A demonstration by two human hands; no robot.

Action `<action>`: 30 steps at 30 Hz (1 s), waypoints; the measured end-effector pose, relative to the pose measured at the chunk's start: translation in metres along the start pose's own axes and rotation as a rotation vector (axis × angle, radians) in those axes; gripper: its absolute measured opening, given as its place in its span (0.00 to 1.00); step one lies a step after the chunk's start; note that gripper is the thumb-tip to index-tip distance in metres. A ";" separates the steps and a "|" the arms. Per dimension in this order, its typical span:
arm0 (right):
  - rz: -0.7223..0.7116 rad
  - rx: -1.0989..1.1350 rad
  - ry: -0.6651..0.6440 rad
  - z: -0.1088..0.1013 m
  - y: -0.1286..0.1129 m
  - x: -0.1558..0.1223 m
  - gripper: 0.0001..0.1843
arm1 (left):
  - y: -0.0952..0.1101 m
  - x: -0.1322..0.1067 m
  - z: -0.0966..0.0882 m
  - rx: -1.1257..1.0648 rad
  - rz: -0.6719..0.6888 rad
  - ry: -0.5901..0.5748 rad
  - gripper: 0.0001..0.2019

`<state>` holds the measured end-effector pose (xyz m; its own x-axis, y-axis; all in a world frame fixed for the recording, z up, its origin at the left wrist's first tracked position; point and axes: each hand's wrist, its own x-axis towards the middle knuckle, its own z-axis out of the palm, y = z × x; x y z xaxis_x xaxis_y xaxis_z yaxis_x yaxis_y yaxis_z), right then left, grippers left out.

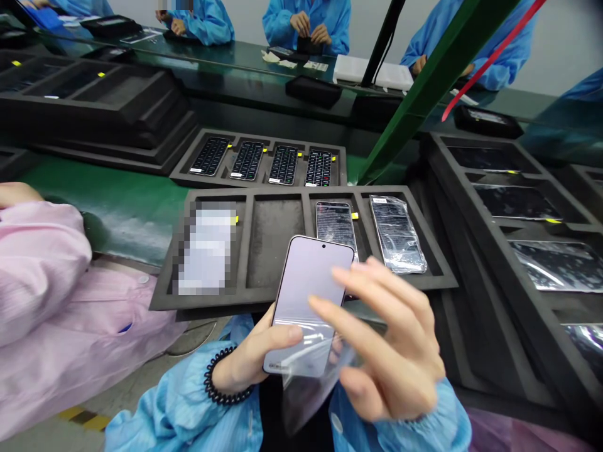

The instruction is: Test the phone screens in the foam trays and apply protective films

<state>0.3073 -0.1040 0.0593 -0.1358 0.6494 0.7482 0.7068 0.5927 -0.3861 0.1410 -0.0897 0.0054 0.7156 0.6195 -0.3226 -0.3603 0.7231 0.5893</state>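
Observation:
A smartphone (311, 276) with a pale, lit screen is in my left hand (252, 348), thumb across its lower front. Clear plastic film (301, 398) hangs loose from the phone's lower end. Above the screen is my right hand (396, 342), its fingers spread; whether a fingertip touches the glass I cannot tell. Just beyond lies a dark foam tray (276, 245). In its slots are a pixelated light item (207, 251) at left, a phone with a yellow tab (333, 220), partly hidden by the held phone, and a phone in clear wrap (398, 235) at right.
Behind stands another foam tray (179, 176) with several phones showing dark grids. Stacked trays rise at left (141, 129) and right (464, 207). A green post (424, 88) slants across. A pink sleeve (42, 270) is at left; people in blue work across the bench.

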 end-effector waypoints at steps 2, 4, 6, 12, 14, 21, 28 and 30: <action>-0.017 -0.210 -0.068 -0.002 0.004 0.005 0.28 | -0.002 0.000 -0.002 0.039 0.021 -0.045 0.32; -0.043 -0.293 -0.121 0.001 0.008 0.008 0.28 | -0.005 0.001 -0.006 0.059 0.055 -0.090 0.35; -0.068 -0.305 -0.167 0.005 0.010 0.008 0.25 | -0.009 0.002 -0.010 0.059 0.099 -0.089 0.36; -0.051 -0.344 -0.140 0.007 0.008 0.008 0.25 | -0.011 0.002 -0.015 0.071 0.076 -0.209 0.36; -0.090 -0.295 -0.179 0.006 0.008 0.009 0.23 | -0.009 0.001 -0.015 0.065 0.114 -0.187 0.35; 0.044 -0.255 -0.071 -0.007 0.017 0.007 0.30 | 0.008 -0.002 -0.002 0.084 0.046 -0.224 0.28; -0.062 0.059 0.020 -0.016 0.027 -0.012 0.25 | 0.011 0.004 -0.005 0.040 0.016 -0.232 0.28; -0.089 0.078 -0.040 -0.018 0.031 -0.016 0.15 | 0.012 0.005 -0.006 0.025 0.021 -0.219 0.29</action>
<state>0.3442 -0.1050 0.0451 -0.2243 0.6098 0.7602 0.6347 0.6833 -0.3609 0.1369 -0.0759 0.0059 0.8220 0.5511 -0.1436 -0.3631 0.7014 0.6134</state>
